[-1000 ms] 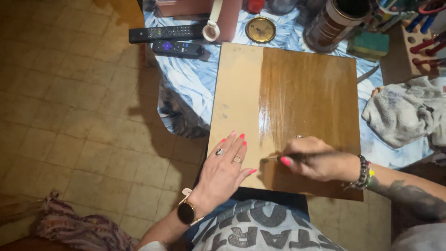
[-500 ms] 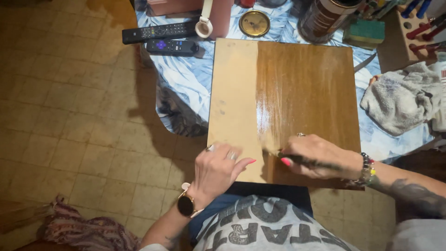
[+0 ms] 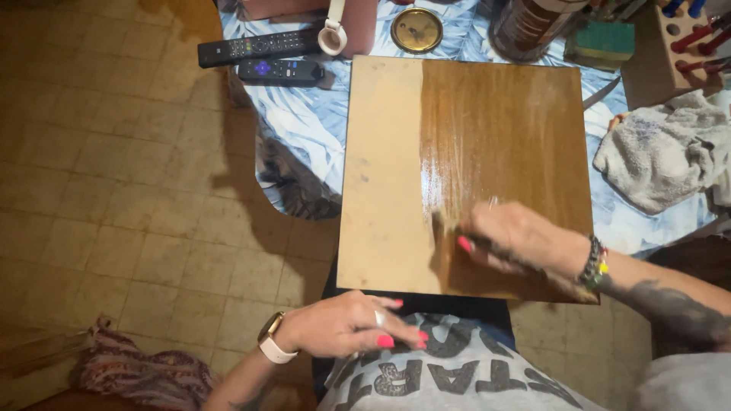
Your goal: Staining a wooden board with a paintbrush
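Left hand now off wooden board, drawn back to lap, fingers loosely curled, holding nothing. Right hand grip clamped on brush at stain boundary; board lies on tabletop, left strip bare, rest dark and glossy. Board thus unsteadied. Round brown can at far edge; label unreadable.

Home room, tiled floor, remote controls on cloth-covered table, headphones
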